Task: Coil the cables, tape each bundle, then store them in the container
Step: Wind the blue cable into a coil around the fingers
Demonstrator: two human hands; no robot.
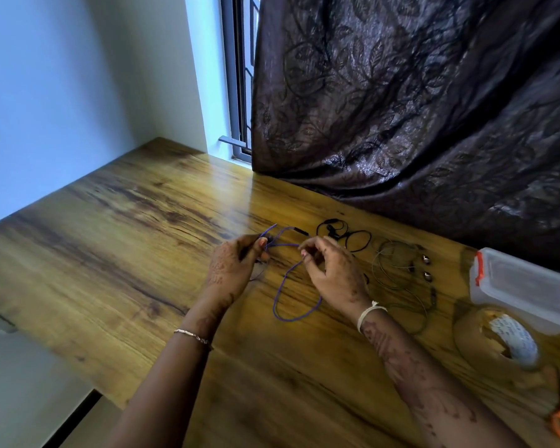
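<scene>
— Head view: wooden table (pixel 110 237), clear container (pixel 524 286) far right, tape roll (pixel 498 344) beside it, purple cable (pixel 282 299) mid-table.
— Step 1, coiling. Left hand (pixel 233 266) pinches gathered strands; right hand (pixel 333 270) pinches the slack. Next, probably: lay another even loop.

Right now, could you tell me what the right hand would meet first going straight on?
Likely the thin purple cable looped just beyond the right hand; past that, bare wooden table, depth unclear.
</scene>
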